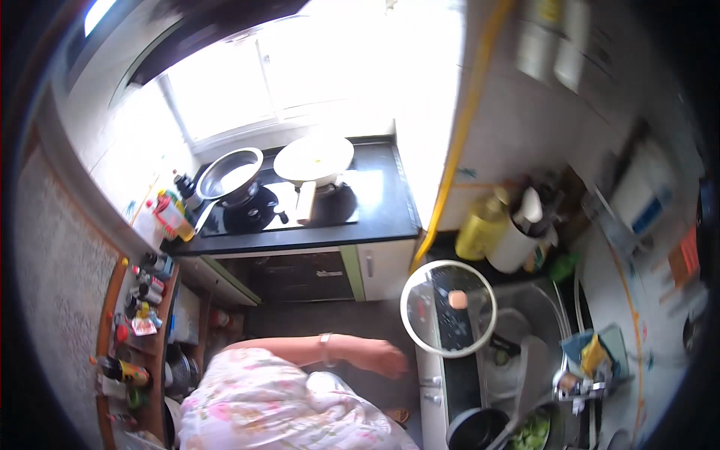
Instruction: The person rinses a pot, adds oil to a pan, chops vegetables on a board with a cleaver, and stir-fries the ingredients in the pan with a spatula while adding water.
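Note:
My left hand reaches across in front of my floral clothing, with a band on its wrist. Its fingers are blurred and loosely curled, so whether they hold anything is unclear. Just beyond them is a glass lid with a white rim and a pinkish knob, over the black counter and the sink's edge. I cannot see my right hand. On the hob, a steel frying pan sits at the left and a white pan with a pale handle at the right. Droplets dot the lid.
The sink holds dishes. A dark pot and chopped green vegetables stand at its near end. A yellow bottle and a white utensil holder are behind. Jars fill the shelf at the left.

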A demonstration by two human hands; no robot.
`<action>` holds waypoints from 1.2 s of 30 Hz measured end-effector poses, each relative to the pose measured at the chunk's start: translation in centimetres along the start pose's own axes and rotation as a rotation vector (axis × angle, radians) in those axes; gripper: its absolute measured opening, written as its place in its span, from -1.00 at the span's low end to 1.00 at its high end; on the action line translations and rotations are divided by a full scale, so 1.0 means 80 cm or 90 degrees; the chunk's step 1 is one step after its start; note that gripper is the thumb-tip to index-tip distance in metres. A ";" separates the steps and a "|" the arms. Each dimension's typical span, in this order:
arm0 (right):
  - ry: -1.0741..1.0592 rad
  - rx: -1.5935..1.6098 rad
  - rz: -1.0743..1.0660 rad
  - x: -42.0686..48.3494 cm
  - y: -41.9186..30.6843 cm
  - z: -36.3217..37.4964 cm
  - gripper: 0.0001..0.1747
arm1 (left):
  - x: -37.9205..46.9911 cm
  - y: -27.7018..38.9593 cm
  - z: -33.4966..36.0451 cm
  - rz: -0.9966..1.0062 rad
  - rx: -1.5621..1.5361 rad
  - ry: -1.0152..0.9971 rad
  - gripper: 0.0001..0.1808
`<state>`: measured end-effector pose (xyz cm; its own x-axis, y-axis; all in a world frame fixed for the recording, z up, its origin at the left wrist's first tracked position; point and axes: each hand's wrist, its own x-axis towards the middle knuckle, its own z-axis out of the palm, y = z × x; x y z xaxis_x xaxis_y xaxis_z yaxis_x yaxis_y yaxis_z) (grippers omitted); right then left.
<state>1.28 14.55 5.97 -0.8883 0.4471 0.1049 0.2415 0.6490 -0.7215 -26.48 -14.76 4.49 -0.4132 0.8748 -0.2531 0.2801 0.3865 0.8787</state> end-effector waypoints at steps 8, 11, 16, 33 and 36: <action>-0.354 0.279 0.089 0.185 -0.288 0.252 -0.54 | -0.393 -0.323 0.109 -1.008 0.117 0.093 -0.47; -0.426 0.294 -0.134 0.275 -0.387 0.320 -0.43 | -0.531 -0.432 0.250 -1.007 -0.163 0.065 -0.44; -0.289 -0.242 -0.511 0.406 -0.552 0.443 -0.53 | -0.565 -0.448 0.320 -0.932 -0.272 0.655 -0.63; -0.399 -0.669 -0.771 0.523 -0.696 0.575 -0.52 | -0.432 -0.478 0.214 -0.827 -0.831 0.889 -0.79; -0.445 -0.645 -0.690 0.540 -0.700 0.546 -0.57 | -0.425 -0.482 0.156 -0.843 -0.789 0.889 -0.77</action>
<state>-67.69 -29.37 21.03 -0.7289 -0.6241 -0.2813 -0.6823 0.6958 0.2241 -12.44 -55.76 -25.80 -0.1526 -0.5126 -0.8449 -0.8256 -0.4038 0.3941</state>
